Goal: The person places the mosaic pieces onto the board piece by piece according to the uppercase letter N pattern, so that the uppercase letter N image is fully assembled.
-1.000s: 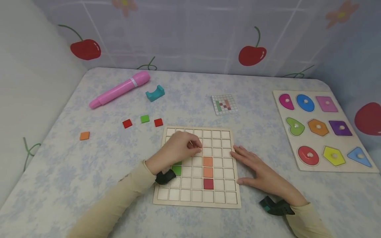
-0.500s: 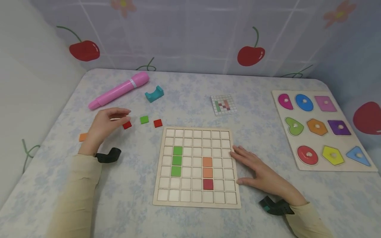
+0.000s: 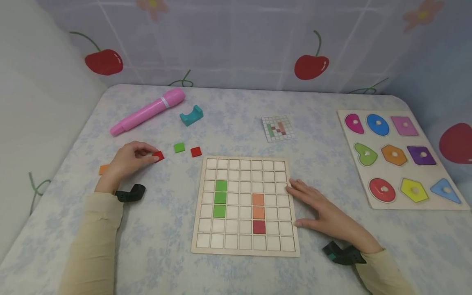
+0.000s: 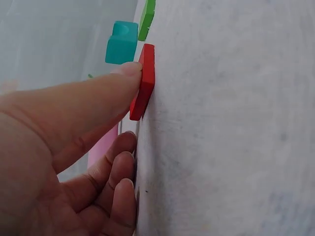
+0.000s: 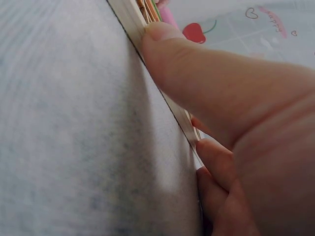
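At the left of the table my left hand (image 3: 130, 162) pinches a red square tile (image 3: 159, 155) at its near edge. In the left wrist view the thumb lies on the face of that red tile (image 4: 146, 83), and the other fingers are bent beneath. My right hand (image 3: 328, 215) rests with spread, relaxed fingers along the right edge of a wooden grid board (image 3: 245, 255). On the board, a column of green tiles (image 3: 220, 198) stands left of two orange tiles (image 3: 258, 206) and a dark red tile (image 3: 259, 227).
Beyond the left hand lie a green tile (image 3: 179, 147) and another red tile (image 3: 196, 152). An orange tile (image 3: 103, 169) is partly behind the wrist. Farther back are a pink pen-shaped stick (image 3: 147, 112), a teal holder (image 3: 191, 116), a pattern card (image 3: 278, 128) and a shape puzzle (image 3: 402, 164).
My left hand has left the board for the loose tiles at left and taken hold of a red one. A third green tile shows on the board. The right hand stays in place.
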The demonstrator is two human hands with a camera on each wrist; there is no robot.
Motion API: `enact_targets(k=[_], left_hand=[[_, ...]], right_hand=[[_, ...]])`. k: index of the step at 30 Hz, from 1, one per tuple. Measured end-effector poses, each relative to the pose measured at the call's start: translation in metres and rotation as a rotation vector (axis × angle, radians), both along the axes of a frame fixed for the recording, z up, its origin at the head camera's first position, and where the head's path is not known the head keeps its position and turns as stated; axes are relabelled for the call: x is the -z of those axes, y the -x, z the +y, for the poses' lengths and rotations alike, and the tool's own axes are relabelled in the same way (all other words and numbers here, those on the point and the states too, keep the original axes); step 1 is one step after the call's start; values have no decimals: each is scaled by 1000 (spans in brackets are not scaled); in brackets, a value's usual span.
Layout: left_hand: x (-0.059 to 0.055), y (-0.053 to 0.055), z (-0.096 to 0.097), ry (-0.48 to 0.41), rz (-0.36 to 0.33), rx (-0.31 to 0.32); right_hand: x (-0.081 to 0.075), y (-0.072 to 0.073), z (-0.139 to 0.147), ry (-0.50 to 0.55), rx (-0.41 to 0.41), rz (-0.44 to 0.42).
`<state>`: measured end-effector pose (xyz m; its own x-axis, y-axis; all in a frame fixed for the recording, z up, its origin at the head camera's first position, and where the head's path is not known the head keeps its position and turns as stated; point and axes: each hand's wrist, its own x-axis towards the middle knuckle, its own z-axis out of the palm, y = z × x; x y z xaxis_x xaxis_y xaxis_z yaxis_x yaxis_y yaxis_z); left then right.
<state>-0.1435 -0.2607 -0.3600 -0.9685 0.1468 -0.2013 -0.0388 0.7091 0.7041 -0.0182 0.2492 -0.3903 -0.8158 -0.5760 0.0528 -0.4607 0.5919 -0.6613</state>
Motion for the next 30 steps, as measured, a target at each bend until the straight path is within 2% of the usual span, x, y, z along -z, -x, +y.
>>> enact_targets(k=[11, 18, 21, 24, 27, 30], left_hand=[[2, -5, 9, 21, 131, 59], [-9, -9, 13, 43, 182, 55], [-17, -10, 21, -28, 181, 41], [-25, -14, 38, -149, 165, 49], [-33, -22, 62, -263, 129, 103], [-37, -34, 93, -332, 87, 179]], right_hand=[[-1, 0, 1, 7, -6, 6], [-1, 1, 0, 2, -7, 8], [-1, 2, 0, -1, -2, 7], [-2, 1, 0, 1, 4, 1], [-2, 1, 0, 3, 10, -9], [-2, 0, -1, 6, 12, -17]])
